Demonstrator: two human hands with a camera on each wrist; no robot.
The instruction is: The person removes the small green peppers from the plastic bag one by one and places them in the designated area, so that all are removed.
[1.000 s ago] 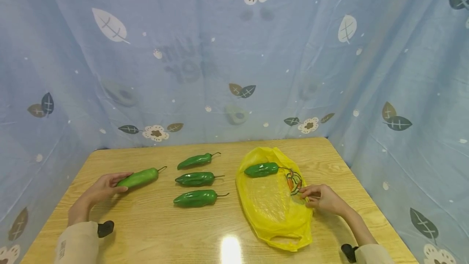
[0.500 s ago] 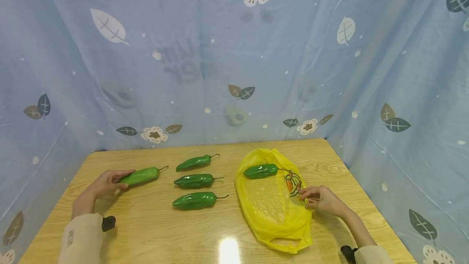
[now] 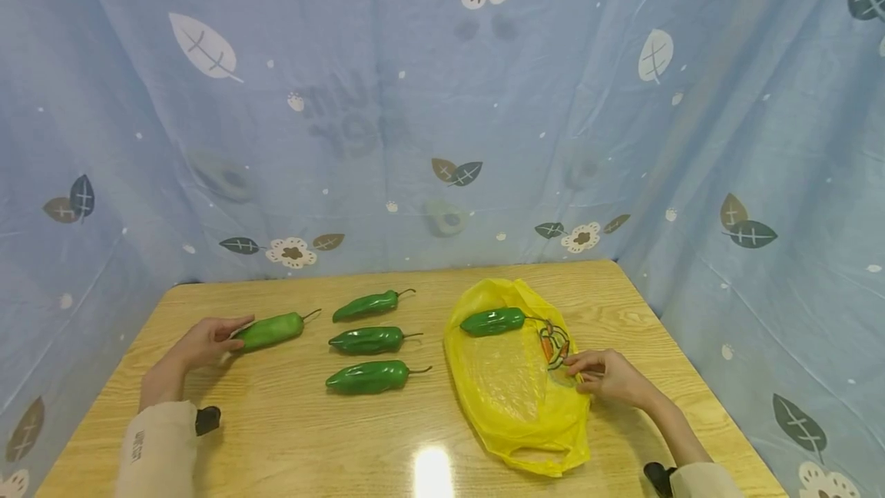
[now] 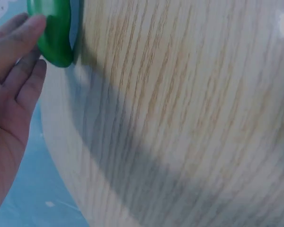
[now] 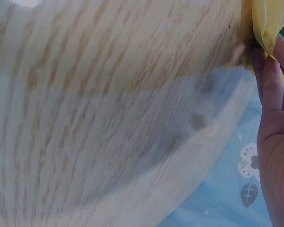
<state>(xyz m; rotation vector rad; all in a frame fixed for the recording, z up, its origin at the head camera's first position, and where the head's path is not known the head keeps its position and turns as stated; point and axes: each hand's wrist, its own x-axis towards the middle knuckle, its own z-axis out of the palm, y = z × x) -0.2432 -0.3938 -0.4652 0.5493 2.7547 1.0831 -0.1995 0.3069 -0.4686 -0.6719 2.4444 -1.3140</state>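
My left hand (image 3: 197,346) pinches the tip end of a lighter green long pepper (image 3: 272,331) at the table's left, its stem pointing right. In the left wrist view the thumb lies against the green pepper (image 4: 57,33), with fingers on its other side. At the right, my right hand (image 3: 614,380) pinches the right edge of a spread yellow plastic bag (image 3: 498,386). The right wrist view shows the fingertips on the gathered yellow bag (image 5: 269,19). A dark green pepper (image 3: 494,321) lies at the bag's far part, its stem toward a printed pattern.
Three more green peppers lie in a column mid-table: a far one (image 3: 366,305), a middle one (image 3: 369,340) and a near one (image 3: 369,377). A wooden table (image 3: 304,436) carries everything, and a blue patterned curtain (image 3: 387,137) hangs around its back and sides.
My left hand has shifted slightly right and away with the lighter green pepper, whose stem end tilts up a little more. The right hand and the bag stay in place.
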